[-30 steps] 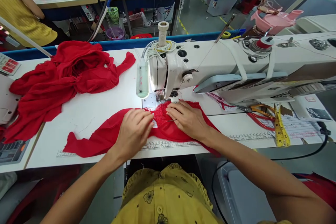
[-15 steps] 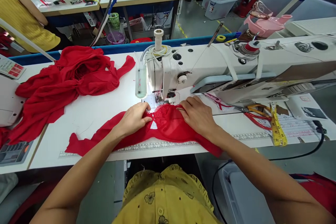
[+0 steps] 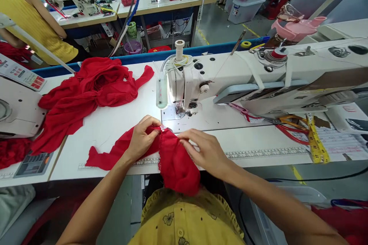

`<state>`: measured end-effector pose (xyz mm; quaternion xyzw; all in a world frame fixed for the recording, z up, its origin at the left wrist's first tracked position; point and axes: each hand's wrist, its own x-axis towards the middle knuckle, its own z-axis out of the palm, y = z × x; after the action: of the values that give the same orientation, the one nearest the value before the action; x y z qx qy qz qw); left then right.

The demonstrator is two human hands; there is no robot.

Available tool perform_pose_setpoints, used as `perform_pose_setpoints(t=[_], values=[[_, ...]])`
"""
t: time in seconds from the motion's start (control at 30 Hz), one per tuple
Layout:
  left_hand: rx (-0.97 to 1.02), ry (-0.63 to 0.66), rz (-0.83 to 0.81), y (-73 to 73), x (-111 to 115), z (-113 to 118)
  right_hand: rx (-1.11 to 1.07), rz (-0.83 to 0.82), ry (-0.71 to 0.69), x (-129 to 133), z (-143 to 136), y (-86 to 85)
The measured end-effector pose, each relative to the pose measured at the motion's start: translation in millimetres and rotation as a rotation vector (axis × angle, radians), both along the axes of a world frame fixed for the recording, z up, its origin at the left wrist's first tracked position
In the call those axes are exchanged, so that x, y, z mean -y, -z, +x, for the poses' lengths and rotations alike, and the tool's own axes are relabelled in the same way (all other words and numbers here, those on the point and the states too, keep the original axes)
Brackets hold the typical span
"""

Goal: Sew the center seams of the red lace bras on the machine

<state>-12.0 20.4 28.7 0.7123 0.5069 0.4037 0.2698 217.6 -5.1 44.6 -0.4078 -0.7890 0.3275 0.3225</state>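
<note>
My left hand pinches the top edge of a red lace-edged garment in front of the sewing machine. One part of the garment lies to the left on the white table; the other hangs over the table's front edge toward my lap. At the garment's upper right edge is my right hand, thumb and forefinger close together; whether cloth is between them is too small to tell. The cloth is apart from the needle area.
A red cloth pile lies at the left. Scissors and a yellow tape measure are at the right. A phone leans against the machine. Another person is at the far left.
The garment has come away from the needle area toward me, and its right part has swung down over the table edge. Both hands have moved nearer to me, the right one also leftward.
</note>
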Motion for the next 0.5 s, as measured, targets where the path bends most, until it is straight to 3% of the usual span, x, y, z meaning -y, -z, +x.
perform_pose_setpoints(t=[0.1,0.2,0.3,0.4,0.5], values=[[0.076,-0.037,0.063,0.6,7,-4,-0.160,-0.221,-0.009,-22,-8,17.7],[0.131,-0.083,0.107,2.5,13,-7,-0.335,-0.543,-0.244,-27,-19,21.1],[0.159,-0.142,0.111,4.1,18,-9,-0.428,-0.712,-0.380,-21,-32,21.0],[0.147,-0.160,0.086,3.5,26,-14,-0.400,-0.650,-0.252,-13,-41,22.4],[0.130,-0.188,0.145,3.1,38,-20,-0.221,-0.348,-0.051,-8,-42,21.5]])
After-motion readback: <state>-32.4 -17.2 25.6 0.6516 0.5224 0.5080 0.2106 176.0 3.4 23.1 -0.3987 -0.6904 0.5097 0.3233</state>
